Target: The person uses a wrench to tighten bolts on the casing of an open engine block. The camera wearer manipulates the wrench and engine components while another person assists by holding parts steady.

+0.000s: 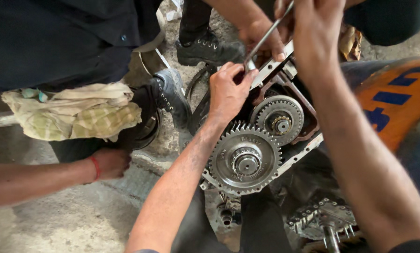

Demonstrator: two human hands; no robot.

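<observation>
An open gear case (308, 133) shows a large toothed gear (244, 160) and a smaller gear (279, 119) meshed above it. My left hand (226, 91) reaches up from below, its fingers pinched around the lower tip of a thin metal rod (266, 36) at the case's upper edge. My right hand (315, 28) grips the upper part of the same rod at the top of the view. Another person's hand (259, 35) rests on the case just behind the rod.
A second person's arm with a red wrist thread (96, 167) lies on the concrete floor at left. A checked cloth (74, 115) sits on a dark-clothed lap. Black boots (172, 96) stand close to the case. An orange and blue body panel (397, 100) is at right.
</observation>
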